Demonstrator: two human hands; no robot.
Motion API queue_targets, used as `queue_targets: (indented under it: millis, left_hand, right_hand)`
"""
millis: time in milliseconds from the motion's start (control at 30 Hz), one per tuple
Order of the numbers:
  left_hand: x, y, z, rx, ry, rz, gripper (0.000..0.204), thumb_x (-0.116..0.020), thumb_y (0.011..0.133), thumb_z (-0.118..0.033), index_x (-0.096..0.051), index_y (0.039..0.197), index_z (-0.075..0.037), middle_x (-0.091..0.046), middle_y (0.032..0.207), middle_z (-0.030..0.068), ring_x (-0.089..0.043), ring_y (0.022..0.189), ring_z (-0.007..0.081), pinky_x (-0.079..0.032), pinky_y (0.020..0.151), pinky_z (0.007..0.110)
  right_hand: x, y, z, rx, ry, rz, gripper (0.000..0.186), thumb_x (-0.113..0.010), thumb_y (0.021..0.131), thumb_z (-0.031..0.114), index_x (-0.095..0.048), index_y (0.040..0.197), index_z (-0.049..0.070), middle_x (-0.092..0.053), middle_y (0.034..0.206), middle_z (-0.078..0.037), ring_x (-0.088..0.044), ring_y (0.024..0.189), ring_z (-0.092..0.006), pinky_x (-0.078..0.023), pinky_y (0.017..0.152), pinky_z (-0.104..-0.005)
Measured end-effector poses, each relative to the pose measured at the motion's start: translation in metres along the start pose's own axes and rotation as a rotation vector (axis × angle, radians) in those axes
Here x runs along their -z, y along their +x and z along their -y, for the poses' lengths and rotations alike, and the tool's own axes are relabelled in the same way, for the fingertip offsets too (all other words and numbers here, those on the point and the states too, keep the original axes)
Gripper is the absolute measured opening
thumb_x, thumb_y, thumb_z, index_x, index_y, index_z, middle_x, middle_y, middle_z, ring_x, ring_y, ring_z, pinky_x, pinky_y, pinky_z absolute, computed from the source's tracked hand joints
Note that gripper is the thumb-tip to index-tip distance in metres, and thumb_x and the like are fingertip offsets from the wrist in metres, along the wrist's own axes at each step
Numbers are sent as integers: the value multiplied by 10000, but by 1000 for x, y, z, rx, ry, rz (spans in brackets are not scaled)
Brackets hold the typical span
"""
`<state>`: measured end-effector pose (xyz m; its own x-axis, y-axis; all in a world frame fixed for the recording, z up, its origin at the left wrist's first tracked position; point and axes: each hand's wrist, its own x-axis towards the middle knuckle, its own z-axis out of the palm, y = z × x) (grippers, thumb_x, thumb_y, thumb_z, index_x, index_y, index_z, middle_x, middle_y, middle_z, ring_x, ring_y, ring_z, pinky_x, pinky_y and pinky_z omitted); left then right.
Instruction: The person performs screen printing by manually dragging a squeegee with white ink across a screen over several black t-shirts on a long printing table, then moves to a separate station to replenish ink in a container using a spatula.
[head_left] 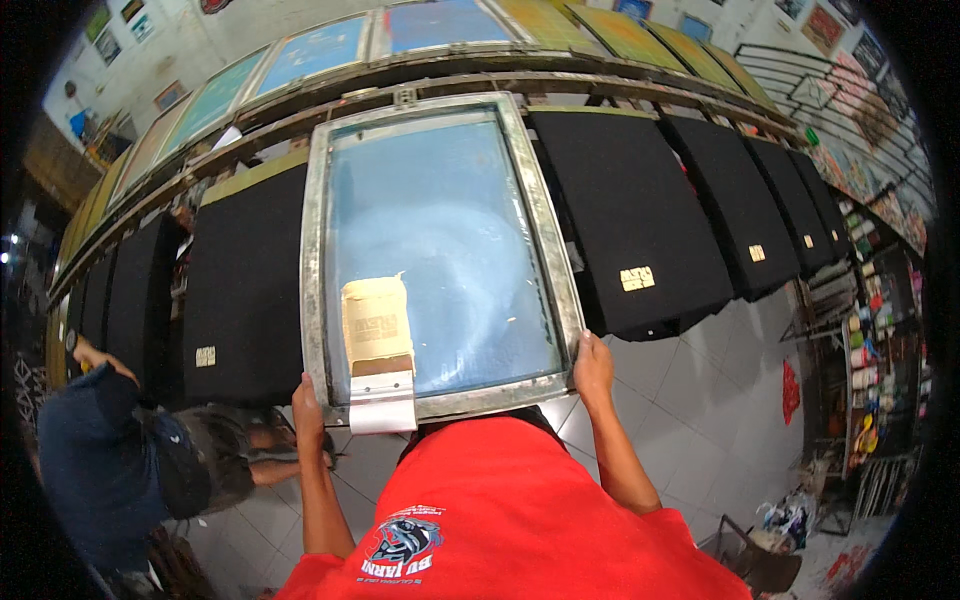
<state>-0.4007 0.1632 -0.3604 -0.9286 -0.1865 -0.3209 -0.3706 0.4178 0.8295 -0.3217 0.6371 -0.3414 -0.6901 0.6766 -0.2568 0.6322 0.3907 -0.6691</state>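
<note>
The left hand (309,408) and right hand (594,370) have a closed grip on the framed screen (445,250) by its near corners, between black cloths (640,205). Several already bear cream prints (635,279); any left, perhaps beneath the screen, I can't see.

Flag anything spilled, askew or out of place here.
Two spots at lower right look untidy: red splotches on the tiled floor, possibly spilled colour, and a crumpled plastic bag nearby. Nothing stands out on the held screen-printing frame; the squeegee lies across its near edge.
</note>
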Motion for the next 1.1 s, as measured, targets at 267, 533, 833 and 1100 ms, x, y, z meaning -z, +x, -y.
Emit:
queue_targets:
  millis: [267,533,833,1100]
  left_hand:
    - [3,-8,-9,58,13,-19,574,-361,1012,-411,-600,955,108,-626,850,143,-528,784,201,-428,763,348]
    - [6,-5,-14,34,16,-2,603,-366,1006,-436,-593,942,120,-617,828,139,-511,771,188,-421,754,344]
    - [8,1,-17,89,31,20,613,-377,1001,-448,-605,952,119,-620,829,124,-509,759,184,-423,745,352]
    - [2,-6,-39,73,103,16,650,-386,986,-481,-603,874,122,-587,744,128,-487,707,193,-413,690,377]
  right_hand:
    - [3,-5,8,-1,-39,40,464,-359,981,324,-632,916,-45,-632,912,-280,-589,882,-459,-440,789,-483]
    - [-2,2,-3,17,-32,54,493,-352,983,352,-630,895,-46,-626,898,-296,-585,871,-472,-433,768,-515]
    - [-3,4,-6,37,-6,52,503,-345,985,357,-636,897,-45,-629,903,-297,-584,876,-477,-435,766,-522]
    - [6,6,3,21,-49,45,540,-327,988,375,-644,916,-56,-624,929,-313,-582,904,-485,-434,799,-521]
